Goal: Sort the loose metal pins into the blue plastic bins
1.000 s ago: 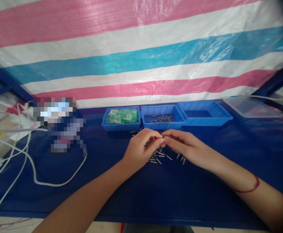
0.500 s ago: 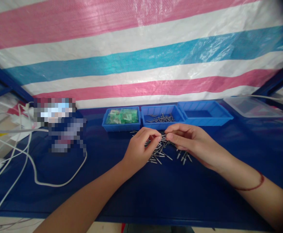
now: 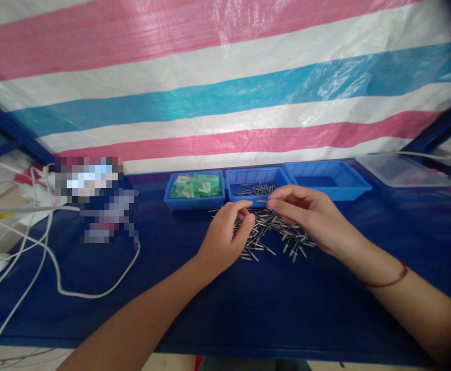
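A loose heap of metal blind rivets lies on the blue table under and between my hands. My right hand pinches one thin rivet between thumb and fingertips, its free end pointing left in front of the middle bin. My left hand hovers at the left side of the heap, thumb and forefinger apart, with nothing visible between them. Behind the heap, the middle blue bin contains more rivets.
A left blue bin holds green-and-clear packets. The right blue bin stands beside the middle one, and a clear plastic lid lies farther right. White cables and a blurred-out object occupy the left side.
My right hand has moved slightly up and away from my left with the rivet. My left thumb and forefinger, earlier close to the rivet's other end, are now parted from it.
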`<state>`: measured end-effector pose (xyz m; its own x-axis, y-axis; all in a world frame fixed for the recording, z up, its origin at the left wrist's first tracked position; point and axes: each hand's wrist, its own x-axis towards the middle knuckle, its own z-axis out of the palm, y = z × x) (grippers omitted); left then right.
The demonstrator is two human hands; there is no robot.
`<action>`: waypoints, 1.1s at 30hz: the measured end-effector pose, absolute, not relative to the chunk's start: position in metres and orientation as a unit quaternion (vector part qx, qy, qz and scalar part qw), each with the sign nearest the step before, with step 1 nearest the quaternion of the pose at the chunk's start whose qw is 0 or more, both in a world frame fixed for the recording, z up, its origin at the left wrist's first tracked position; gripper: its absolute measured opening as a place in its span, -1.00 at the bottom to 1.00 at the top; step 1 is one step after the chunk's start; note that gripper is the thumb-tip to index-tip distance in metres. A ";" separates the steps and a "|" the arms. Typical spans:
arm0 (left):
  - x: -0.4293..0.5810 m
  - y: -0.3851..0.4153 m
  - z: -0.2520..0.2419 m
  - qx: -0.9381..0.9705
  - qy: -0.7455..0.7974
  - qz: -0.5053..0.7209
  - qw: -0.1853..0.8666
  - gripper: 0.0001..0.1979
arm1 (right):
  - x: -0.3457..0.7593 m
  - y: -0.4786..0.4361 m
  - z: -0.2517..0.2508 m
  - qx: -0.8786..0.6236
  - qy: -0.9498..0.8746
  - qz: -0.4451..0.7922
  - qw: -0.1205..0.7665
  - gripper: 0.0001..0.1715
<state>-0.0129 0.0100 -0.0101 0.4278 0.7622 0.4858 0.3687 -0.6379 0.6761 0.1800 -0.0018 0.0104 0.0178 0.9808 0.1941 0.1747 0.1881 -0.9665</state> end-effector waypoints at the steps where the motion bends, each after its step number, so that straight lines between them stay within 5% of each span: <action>1: -0.013 0.010 -0.010 0.808 0.352 0.405 0.243 -0.75 | 0.184 0.004 0.009 -0.509 -0.603 0.328 0.520 -0.80; 5: -0.013 0.012 -0.011 0.827 0.339 0.381 0.237 -0.81 | 0.199 0.022 0.004 -0.562 -0.701 0.043 0.437 -0.84; 8: -0.013 0.011 -0.013 0.848 0.324 0.356 0.223 -0.82 | 0.205 0.024 0.001 -0.560 -0.740 -0.038 0.370 -0.79; 14: -0.013 0.013 -0.017 0.858 0.336 0.337 0.191 -0.81 | 0.200 0.004 0.011 -0.536 -0.744 -0.027 0.398 -0.82; 21: -0.014 0.017 -0.013 0.851 0.359 0.342 0.173 -0.82 | 0.201 -0.004 0.023 -0.492 -0.823 0.174 0.224 -0.83; 33: -0.012 0.017 -0.015 0.854 0.359 0.336 0.172 -0.82 | 0.190 -0.007 0.005 -0.463 -0.872 0.094 0.125 -0.80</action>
<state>-0.0125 0.0171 -0.0152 0.5164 0.7286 0.4499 0.4977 -0.6829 0.5347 0.1897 -0.0067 0.0051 -0.5400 0.8314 0.1314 0.7840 0.5536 -0.2807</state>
